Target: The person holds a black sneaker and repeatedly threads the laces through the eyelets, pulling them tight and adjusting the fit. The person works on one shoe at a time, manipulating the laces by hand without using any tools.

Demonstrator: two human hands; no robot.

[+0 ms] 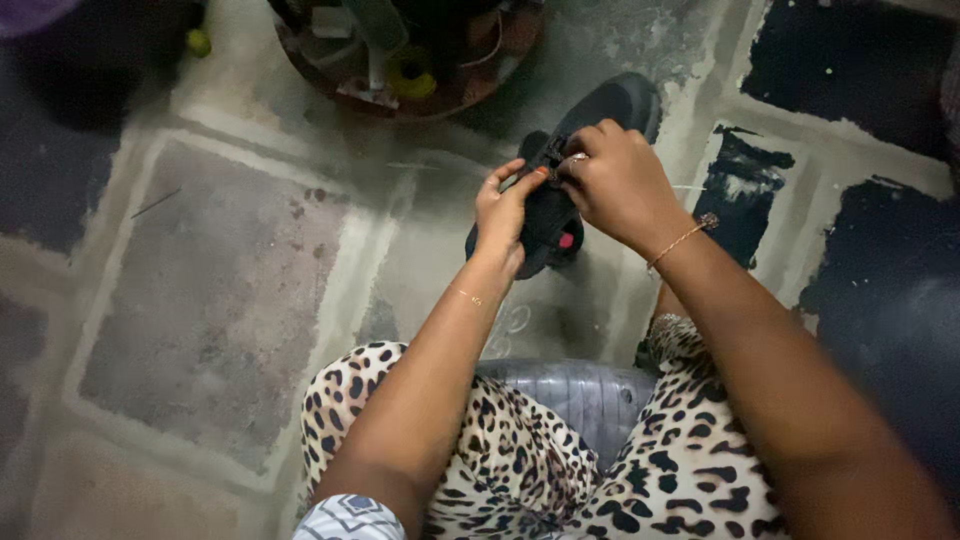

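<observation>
The person sat over a patchy tiled floor (220, 300) with a black shoe (560, 215) held up in front of the knees, toe pointing away toward a round tray of parts (400, 60). The left hand (503, 210) pinched the shoe's upper edge while the right hand (615, 180) had its fingers (572, 160) clenched on the same spot near the top. Such close work probably went best with the left hand holding the shoe steady and the right making short, controlled pulls.
</observation>
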